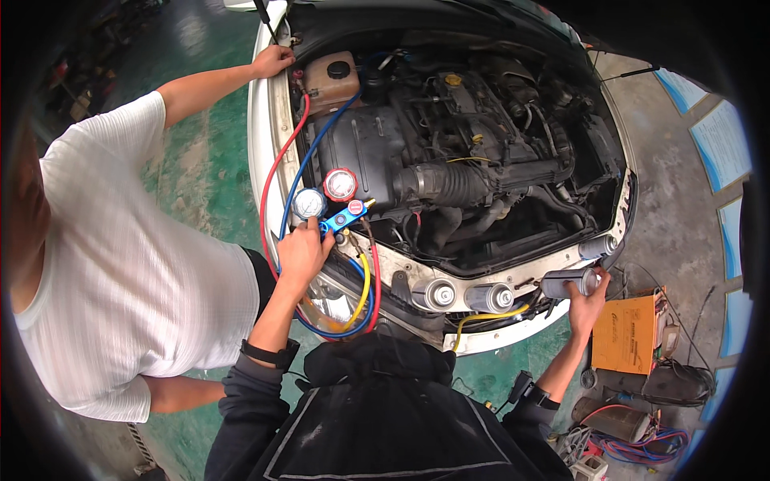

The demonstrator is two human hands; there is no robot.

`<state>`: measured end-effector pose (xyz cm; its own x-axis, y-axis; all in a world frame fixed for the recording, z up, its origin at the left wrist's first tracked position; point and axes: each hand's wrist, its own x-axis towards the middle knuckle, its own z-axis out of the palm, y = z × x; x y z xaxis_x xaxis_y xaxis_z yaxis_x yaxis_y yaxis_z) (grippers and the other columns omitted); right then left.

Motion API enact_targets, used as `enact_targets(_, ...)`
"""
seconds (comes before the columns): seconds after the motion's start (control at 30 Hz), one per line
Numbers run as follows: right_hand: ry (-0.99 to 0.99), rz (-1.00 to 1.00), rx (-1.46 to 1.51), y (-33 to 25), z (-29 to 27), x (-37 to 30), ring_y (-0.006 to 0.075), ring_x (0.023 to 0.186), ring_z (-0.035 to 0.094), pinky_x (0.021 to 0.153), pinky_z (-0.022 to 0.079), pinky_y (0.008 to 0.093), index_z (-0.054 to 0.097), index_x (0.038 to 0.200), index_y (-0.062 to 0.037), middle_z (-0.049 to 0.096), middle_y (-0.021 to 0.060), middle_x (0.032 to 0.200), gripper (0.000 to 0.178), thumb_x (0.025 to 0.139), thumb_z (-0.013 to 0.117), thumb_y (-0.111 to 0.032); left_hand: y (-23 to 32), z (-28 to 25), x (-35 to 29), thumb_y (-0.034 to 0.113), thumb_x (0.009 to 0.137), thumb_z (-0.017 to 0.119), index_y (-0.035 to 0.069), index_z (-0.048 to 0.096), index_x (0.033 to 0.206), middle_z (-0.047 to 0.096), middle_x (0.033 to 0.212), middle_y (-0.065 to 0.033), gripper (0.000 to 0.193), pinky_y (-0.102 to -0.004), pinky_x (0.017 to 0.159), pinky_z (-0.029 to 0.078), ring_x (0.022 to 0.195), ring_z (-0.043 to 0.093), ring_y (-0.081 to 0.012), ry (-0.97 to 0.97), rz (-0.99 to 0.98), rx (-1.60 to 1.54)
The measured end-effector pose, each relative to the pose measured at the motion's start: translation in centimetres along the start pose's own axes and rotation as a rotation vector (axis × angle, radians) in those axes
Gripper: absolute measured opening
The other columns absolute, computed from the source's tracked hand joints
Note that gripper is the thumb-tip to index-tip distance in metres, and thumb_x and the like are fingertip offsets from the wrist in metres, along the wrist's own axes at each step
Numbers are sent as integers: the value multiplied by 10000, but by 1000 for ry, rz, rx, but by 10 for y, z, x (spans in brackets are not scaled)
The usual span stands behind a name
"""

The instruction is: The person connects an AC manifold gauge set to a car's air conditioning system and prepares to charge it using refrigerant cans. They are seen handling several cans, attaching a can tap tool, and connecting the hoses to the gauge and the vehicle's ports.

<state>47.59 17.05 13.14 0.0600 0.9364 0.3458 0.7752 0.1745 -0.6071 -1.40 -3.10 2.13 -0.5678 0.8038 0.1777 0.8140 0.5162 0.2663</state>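
One dark grey can [559, 283] on its side over the car's front panel [395, 263], right grip [588, 298] wrapped round its right end; can't tell if it touches the panel. Silver end, plain cylinder. Left can [434, 295] and middle can [488, 298] lie on the panel to its left, right can [597, 247] just beyond it. What's in all four: can't tell.

Left grip [305, 248] pinching the near end of a blue manifold [346, 217] at the panel's left corner. Manifold has a red-rimmed gauge [341, 184] and a blue-rimmed gauge [309, 204], white dials; red hose [265, 210], blue hose [318, 133] and yellow hose [366, 280] loop about it.

Farther back: brownish reservoir [325, 86], black cap [338, 70] on, fluid level unreadable. Co-worker's hand [274, 60] just beside it.

Floor [674, 240], right side: orange-brown cardboard box [630, 333], contents hidden.
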Motion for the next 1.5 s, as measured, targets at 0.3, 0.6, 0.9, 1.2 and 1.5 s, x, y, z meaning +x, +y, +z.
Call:
enact_targets(0.3,6,30,43,5,7,7,242,871,559,846,459,319,494,1172,-35,606,121,949,563,667,735,-95,-2,4,-2,389,911,676,15,628,940,687,748,-193,378,-497,602,536,684,685,-409,27,-7,-86)
enact_targets(0.6,-2,34,70,7,13,13,237,904,530,880,449,321,505,1100,-3,579,120,968,483,712,772,-113,-3,12,0,423,870,719,16,672,852,647,585,-186,410,-468,498,533,540,673,-368,104,-18,-6)
enact_targets(0.9,19,49,51,-3,16,12,202,859,542,830,467,320,560,1117,-20,605,110,925,375,849,751,-201,-4,13,-2,429,876,715,14,672,854,637,569,-188,418,-470,492,535,534,671,-373,115,-24,-15)
enact_targets(1.2,11,13,10,5,12,8,213,891,580,850,471,345,602,1106,-5,644,133,940,363,891,728,-269,-7,27,-20,379,917,689,29,594,887,676,712,-147,364,-468,548,519,619,673,-364,130,2,-158)
enact_targets(1.5,-78,201,324,20,11,20,139,810,509,792,419,270,579,979,14,603,59,874,240,805,650,-136,-12,52,-30,242,876,705,52,561,816,611,685,-126,246,-471,590,469,629,626,-347,334,-8,-198)
